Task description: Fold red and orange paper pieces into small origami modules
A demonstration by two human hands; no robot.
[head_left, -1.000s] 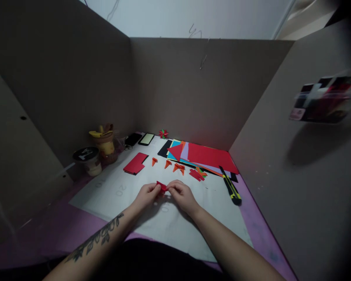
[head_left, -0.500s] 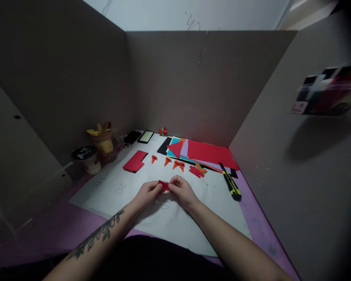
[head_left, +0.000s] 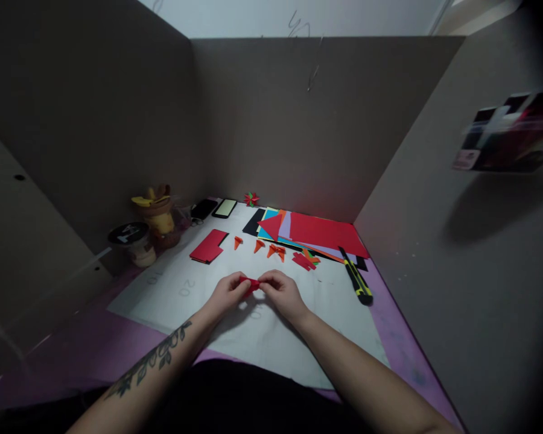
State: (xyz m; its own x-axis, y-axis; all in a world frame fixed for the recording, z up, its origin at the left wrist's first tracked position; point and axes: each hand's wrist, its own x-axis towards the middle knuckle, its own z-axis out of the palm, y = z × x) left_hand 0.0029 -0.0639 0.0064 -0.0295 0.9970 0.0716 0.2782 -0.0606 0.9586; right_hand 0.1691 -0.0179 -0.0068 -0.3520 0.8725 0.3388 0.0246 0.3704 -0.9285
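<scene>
A small piece of red paper (head_left: 252, 285) is pinched between my two hands, just above the white sheet (head_left: 294, 355). My left hand (head_left: 228, 294) grips its left end between thumb and fingers. At the right end, the thumb and fingertips of my right hand (head_left: 283, 293) close on it. The paper looks folded, though fingers cover part of it. Beyond my hands lie several folded orange paper pieces (head_left: 277, 252). Small red paper strips (head_left: 304, 261) lie to their right, and a red paper stack (head_left: 209, 246) to their left.
Coloured paper sheets (head_left: 326, 232) are piled at the back right, near a yellow-and-black box cutter (head_left: 356, 278). Two phones, one with a lit screen (head_left: 225, 208), and a red-green paper ornament (head_left: 251, 199) stand at the back. A lidded cup (head_left: 133, 244) is at left. Grey partitions surround the desk.
The red paper now shows as a narrower strip, its near part folded or turned up. My hands have drawn slightly closer together around it. The view has tilted slightly.
</scene>
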